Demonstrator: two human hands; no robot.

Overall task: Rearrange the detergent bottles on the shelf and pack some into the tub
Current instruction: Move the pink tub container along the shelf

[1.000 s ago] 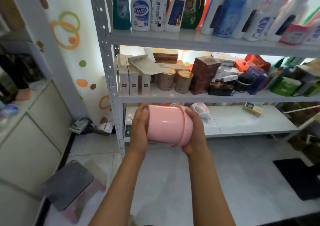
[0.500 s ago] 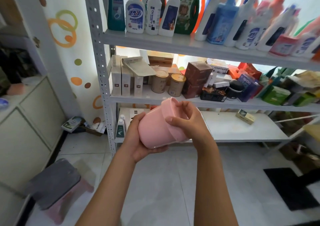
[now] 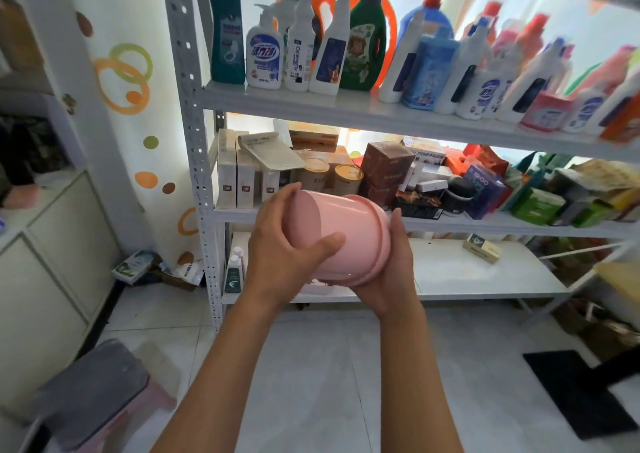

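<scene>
White tiled floor (image 3: 311, 383), grey metal shelf (image 3: 346, 107) — pink tub (image 3: 343, 241) sideways in both hands' grip (image 3: 287, 262).

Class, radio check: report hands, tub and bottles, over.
Left hand and right hand both grip pink tub, tipped sideways. Bottles on top shelf. Nothing blocking.

bottles (image 3: 426, 61) crowd top shelf (image 3: 346, 107), bottom shelf (image 3: 485, 272) open

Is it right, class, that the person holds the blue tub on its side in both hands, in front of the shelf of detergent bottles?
Not quite: the tub is pink, not blue. The head view shows the left hand and right hand holding it on its side in front of the shelf of detergent bottles.
</scene>
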